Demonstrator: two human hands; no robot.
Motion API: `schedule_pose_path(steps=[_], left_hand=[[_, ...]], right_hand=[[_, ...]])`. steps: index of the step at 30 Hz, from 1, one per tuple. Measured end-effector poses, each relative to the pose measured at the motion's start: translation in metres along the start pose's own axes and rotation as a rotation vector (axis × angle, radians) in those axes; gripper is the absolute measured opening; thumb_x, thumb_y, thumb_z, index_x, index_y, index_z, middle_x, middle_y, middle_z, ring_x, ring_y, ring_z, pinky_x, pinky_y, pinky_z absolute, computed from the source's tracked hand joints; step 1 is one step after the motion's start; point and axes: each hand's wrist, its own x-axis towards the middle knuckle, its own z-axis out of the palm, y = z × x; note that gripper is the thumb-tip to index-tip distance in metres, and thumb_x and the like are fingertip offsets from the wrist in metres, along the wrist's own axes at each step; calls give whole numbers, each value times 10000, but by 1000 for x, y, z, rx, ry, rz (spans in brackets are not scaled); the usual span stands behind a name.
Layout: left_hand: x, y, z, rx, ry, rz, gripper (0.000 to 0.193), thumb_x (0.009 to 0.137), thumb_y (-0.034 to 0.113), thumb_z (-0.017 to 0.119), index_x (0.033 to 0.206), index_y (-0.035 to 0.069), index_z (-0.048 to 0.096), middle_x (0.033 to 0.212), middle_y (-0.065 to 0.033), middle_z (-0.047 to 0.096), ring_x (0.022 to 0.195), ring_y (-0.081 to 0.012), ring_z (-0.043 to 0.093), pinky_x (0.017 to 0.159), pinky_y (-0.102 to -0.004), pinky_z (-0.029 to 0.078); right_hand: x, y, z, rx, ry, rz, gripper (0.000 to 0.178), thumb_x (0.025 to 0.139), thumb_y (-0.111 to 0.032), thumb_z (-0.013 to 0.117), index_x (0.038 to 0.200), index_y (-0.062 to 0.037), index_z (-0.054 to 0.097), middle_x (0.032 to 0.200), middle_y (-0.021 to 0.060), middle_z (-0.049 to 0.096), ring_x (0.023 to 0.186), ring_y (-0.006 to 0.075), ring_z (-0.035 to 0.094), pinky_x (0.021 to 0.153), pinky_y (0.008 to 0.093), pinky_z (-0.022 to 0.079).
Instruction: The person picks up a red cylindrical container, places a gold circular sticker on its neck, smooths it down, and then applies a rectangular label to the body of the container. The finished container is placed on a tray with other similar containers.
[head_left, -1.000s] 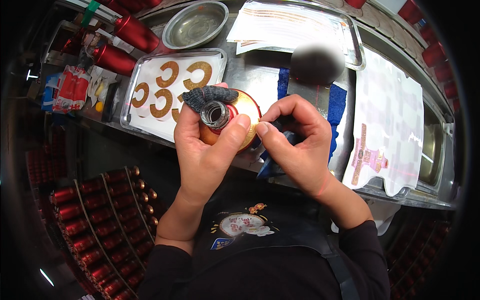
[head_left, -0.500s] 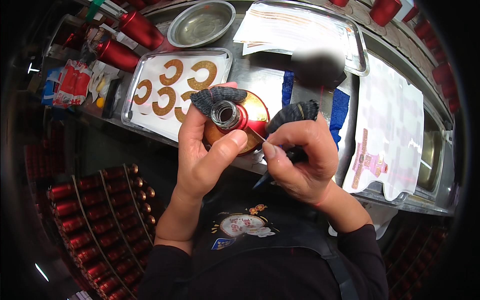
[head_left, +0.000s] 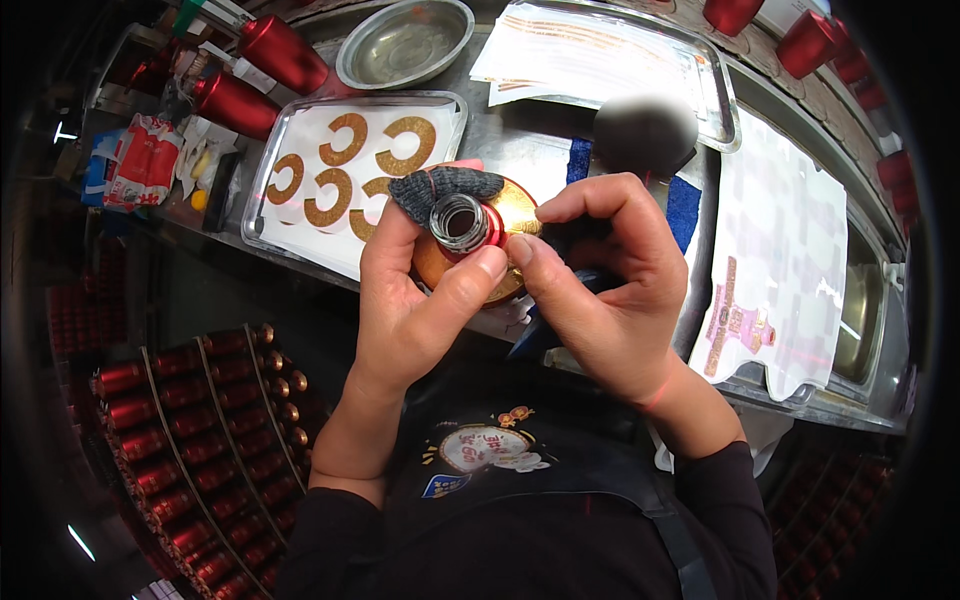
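Observation:
A bottle with a clear threaded glass mouth [head_left: 461, 224], a red collar and a gold-patterned shoulder [head_left: 517, 206] is tilted toward me. My left hand [head_left: 405, 300] is closed round it, thumb beside the collar; dark grey knit covering wraps the fingers on its far side. My right hand [head_left: 615, 285] is at the shoulder's right side. Its thumb and forefinger are bent toward the gold surface, tips a little apart, with nothing plainly held between them. Its other fingers are partly hidden. Most of the bottle's body is out of sight under my hands.
Gold C-shaped labels [head_left: 341, 139] lie on white sheets in a metal tray [head_left: 462, 112]. Beyond stands a metal bowl [head_left: 405, 45]; a dark rounded object [head_left: 645, 135] sits on blue cloth. Printed sheets [head_left: 790, 220] cover the right side. Red bottles [head_left: 190, 440] are stacked at lower left.
My right thumb and forefinger have shifted up and left to the gold shoulder and parted. The thin strip between them no longer shows. My left hand still holds the bottle.

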Motion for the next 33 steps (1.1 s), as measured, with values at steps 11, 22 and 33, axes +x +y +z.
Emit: schedule_pose_path(steps=[11,22,33], left_hand=[[-1,1,0,23,-18,9,559,869,78,691,1385,-27,502,1229,-108,627,1126,-153,613,996,-320,495],[0,0,-2,24,-32,-5,592,858,64,681,1408,-30,483,1252,-114,615,1145,-166,610,1016,-328,484],[1,-4,-2,38,-42,30,585,868,72,646,1413,-39,466,1259,-125,603,1141,-167,603,1017,-325,474]], right_hand=[[3,2,-1,34,220,157,221,867,-38,733,1057,1,627,909,33,642,713,48,565,573,201,443],[12,4,0,155,1,370,343,892,-157,756,1150,0,590,1022,26,613,721,7,535,591,153,421],[0,4,-6,144,-79,286,360,912,-149,746,1190,7,579,1111,27,618,875,4,575,615,129,447]])
